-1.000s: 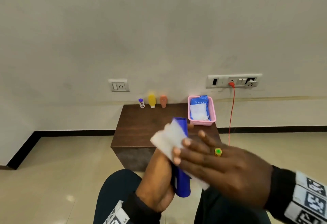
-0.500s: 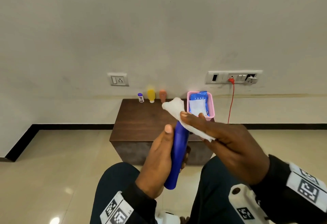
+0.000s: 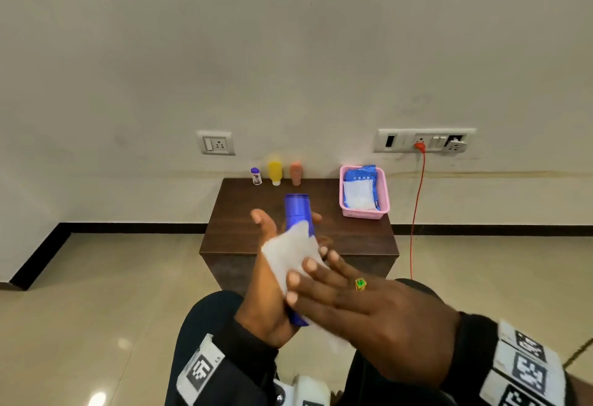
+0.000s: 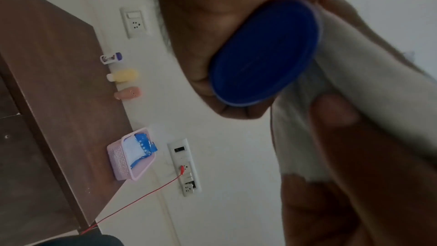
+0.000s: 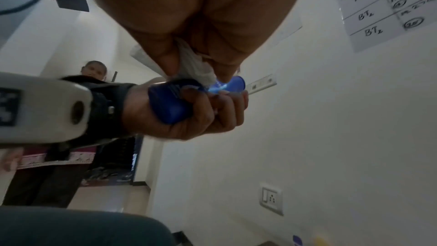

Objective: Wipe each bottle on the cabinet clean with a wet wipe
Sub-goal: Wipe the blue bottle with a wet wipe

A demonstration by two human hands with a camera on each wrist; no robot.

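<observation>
My left hand [image 3: 268, 293] grips a tall blue bottle [image 3: 296, 209] over my lap, its cap end pointing at the cabinet. My right hand [image 3: 346, 296] presses a white wet wipe [image 3: 290, 253] over the bottle's middle and lower part. In the right wrist view the thumb and fingers pinch the wipe [image 5: 196, 66] against the bottle [image 5: 172, 100]. The left wrist view shows the bottle's round base [image 4: 264, 53] beside the wipe [image 4: 354, 81]. Three small bottles stand at the back of the cabinet [image 3: 244, 213]: a purple-capped one [image 3: 255, 176], a yellow one [image 3: 275, 173] and a peach one [image 3: 296, 173].
A pink basket [image 3: 364, 192] holding a blue pack of wipes sits on the cabinet's right rear corner. A red cable [image 3: 417, 213] hangs from the wall socket to the right of the cabinet. Another person [image 5: 93, 70] stands behind me.
My right hand has slid the wipe from the bottle's top end down over its middle and lower part. The left hand has kept hold of the bottle.
</observation>
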